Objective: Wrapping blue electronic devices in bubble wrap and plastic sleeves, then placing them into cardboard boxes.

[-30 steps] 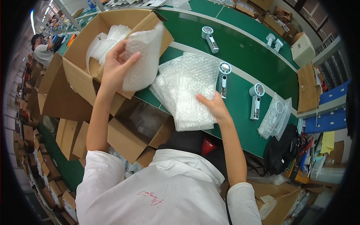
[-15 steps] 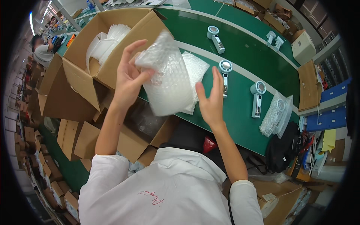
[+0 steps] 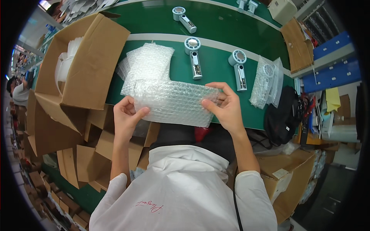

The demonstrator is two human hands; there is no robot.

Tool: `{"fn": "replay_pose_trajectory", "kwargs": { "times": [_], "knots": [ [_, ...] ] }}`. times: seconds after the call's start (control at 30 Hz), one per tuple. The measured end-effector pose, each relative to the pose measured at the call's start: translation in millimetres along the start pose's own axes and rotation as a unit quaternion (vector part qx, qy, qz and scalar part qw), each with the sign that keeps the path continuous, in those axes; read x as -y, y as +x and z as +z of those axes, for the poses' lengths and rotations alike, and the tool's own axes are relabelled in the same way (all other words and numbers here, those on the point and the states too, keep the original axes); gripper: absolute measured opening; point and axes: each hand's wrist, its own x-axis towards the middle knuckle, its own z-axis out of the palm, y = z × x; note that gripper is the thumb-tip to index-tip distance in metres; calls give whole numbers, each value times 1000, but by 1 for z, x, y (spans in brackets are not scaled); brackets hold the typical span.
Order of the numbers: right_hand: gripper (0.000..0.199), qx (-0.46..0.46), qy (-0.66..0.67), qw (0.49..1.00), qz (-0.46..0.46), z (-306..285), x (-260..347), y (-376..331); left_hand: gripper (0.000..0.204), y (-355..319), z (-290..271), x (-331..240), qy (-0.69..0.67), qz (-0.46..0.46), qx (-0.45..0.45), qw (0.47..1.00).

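A clear bubble-wrap bag (image 3: 173, 102) is stretched sideways between my hands, above the front edge of the green table. My left hand (image 3: 126, 115) pinches its left end between thumb and fingers. At the other end, my right hand (image 3: 227, 107) grips it with the thumb on top. Just behind it lies a stack of bubble-wrap bags (image 3: 148, 61). Two light-blue handheld fans lie beyond my hands, a middle fan (image 3: 194, 57) and a right fan (image 3: 239, 71). A third fan (image 3: 184, 20) rests farther back on the green surface.
On the left stands a large open cardboard box (image 3: 88, 61) with white packing material inside. Right of the fans lies a bubble-wrapped fan (image 3: 263, 82), near a black bag (image 3: 283, 115). More open cartons (image 3: 88, 161) stand at the lower left, and another carton (image 3: 289, 181) at the lower right.
The bubble-wrap bag has turned from upright to sideways and come lower. My right hand, open and apart before, now holds its right end. The view has shifted to the right.
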Motion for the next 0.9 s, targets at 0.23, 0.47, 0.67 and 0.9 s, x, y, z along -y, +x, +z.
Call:
{"fn": "replay_pose_trajectory", "kwargs": {
  "times": [0.23,0.47,0.67,0.9],
  "knots": [
    [34,-123,-137,982,-51,-34,-5,-13,17,-10,36,5,97,-50,-105,989],
    [31,-44,-192,980,36,-62,-18,-6,20,-9,97,6,312,281,-46,906],
    [32,-91,-380,917,-83,-72,-33,14,22,9,183,68,346,266,124,891],
    [37,-318,-508,780,-179,-113,-60,57,22,18,192,73,525,196,141,816]
  ]
}}
